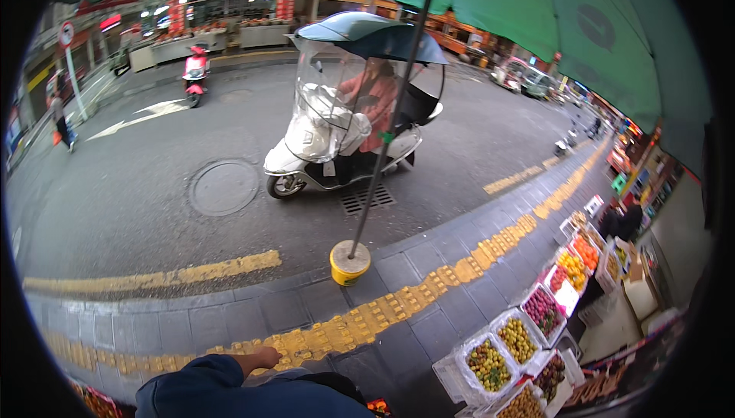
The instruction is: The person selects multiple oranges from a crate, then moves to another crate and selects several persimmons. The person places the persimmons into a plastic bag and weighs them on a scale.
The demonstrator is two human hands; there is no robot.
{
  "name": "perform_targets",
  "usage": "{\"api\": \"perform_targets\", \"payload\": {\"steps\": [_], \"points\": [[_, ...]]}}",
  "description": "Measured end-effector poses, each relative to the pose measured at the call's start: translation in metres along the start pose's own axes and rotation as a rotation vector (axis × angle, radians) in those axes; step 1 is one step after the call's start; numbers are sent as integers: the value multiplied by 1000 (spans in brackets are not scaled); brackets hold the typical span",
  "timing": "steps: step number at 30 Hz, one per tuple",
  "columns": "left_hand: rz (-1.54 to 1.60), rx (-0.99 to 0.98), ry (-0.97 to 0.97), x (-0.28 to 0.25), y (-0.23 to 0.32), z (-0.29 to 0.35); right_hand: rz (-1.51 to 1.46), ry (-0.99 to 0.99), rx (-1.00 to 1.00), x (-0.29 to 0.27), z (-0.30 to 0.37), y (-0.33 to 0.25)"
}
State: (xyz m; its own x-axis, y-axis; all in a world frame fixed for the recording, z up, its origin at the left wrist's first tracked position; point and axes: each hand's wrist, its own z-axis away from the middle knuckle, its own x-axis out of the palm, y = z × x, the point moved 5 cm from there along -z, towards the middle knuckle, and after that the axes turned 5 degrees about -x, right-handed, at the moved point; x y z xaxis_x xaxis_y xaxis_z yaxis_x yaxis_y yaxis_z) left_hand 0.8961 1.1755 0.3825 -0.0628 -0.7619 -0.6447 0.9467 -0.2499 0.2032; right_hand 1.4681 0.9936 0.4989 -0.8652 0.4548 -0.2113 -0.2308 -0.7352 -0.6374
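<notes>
My left hand [266, 357] reaches out from a dark blue sleeve at the lower edge, above the yellow tactile strip [367, 313] of the pavement. It looks small and rounded, its fingers curled in, and nothing shows in it. My right hand is out of the picture. To the right of my body, fruit boxes [490, 363] lined with clear plastic hold yellow-green fruit. Beyond them, a box of dark pink fruit [542, 311] stands in the same row, apart from my hand.
A green umbrella [505, 4] spreads overhead, its pole [390, 123] rising from a yellow bucket [350, 263] at the kerb. On the road, a person rides a white canopied scooter [321, 138]. A red scooter [196, 75] stands farther off. At the right, someone in dark clothes [622, 220] is beside the stall.
</notes>
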Motion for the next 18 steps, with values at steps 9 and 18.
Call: {"api": "perform_targets", "payload": {"steps": [9, 18], "points": [[642, -511, 132, 142, -31, 111, 323, -242, -167, 88, -77, -128], [834, -695, 101, 299, -29, 188, 577, -596, -306, 279, -51, -179]]}}
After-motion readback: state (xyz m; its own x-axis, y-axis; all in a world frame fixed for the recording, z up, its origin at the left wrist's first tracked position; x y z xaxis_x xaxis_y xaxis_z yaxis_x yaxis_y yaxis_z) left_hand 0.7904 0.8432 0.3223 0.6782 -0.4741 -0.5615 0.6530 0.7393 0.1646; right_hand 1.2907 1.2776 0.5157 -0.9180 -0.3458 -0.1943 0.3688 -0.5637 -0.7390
